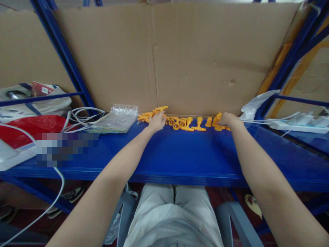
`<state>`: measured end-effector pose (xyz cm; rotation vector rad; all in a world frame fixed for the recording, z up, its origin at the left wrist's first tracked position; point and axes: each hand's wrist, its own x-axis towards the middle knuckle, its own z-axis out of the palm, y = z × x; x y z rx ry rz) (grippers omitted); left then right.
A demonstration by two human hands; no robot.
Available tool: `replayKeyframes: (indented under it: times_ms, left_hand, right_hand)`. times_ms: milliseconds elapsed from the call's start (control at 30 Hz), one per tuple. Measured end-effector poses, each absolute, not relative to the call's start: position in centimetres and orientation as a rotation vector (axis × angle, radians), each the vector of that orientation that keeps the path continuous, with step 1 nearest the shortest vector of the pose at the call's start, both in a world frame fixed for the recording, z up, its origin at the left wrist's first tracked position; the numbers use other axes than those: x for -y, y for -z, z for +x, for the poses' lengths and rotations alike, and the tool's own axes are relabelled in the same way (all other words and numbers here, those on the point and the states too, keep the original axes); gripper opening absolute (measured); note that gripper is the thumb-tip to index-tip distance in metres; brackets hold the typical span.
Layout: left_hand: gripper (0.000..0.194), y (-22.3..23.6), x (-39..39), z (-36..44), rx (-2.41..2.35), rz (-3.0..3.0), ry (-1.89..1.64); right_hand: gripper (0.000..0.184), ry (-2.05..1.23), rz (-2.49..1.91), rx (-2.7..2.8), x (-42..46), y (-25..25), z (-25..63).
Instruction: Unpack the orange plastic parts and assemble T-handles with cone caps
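Observation:
Orange plastic T-shaped pieces (198,128) with round, cup-like ends lie in a row along the back of the blue table. My left hand (157,122) is at the row's left end, its fingers curled against an orange T-shaped piece (161,108) that sticks up above a heap of similar ones (145,117). Some cups in the middle face me and show metal-looking insides (176,126). At the right end, my right hand (227,119) reaches down over a small cluster of orange pieces (218,120); its fingers are mostly hidden.
A tall cardboard sheet (192,58) stands behind the blue table (185,154). To the left are clear plastic bags (115,120), white cables (77,116) and a red bag (38,127). On the right, a white power strip (300,125) lies near a blue frame post (290,65).

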<state>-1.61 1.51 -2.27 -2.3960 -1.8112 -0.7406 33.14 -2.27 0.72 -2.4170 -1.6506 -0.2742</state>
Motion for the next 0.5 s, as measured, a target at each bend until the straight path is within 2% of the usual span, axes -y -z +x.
replayKeyframes:
  times_ms: [67, 200, 500]
  left_hand:
    - [0.055, 2.3, -1.5, -1.8, 1.811, -2.404, 0.688]
    - [0.056, 2.6, -1.5, -2.0, 1.799, -2.408, 0.604]
    - [0.057, 2.9, -1.8, -2.4, 1.835, -2.407, 0.465]
  right_hand:
    - [0.041, 0.271, -2.476, 1.618, 2.7, -1.1, 32.4]
    - [0.046, 0.414, -2.323, 1.737, 3.4, -0.9, 30.9]
    - [0.059, 0.357, -2.358, 1.868, 2.8, 1.0, 31.0]
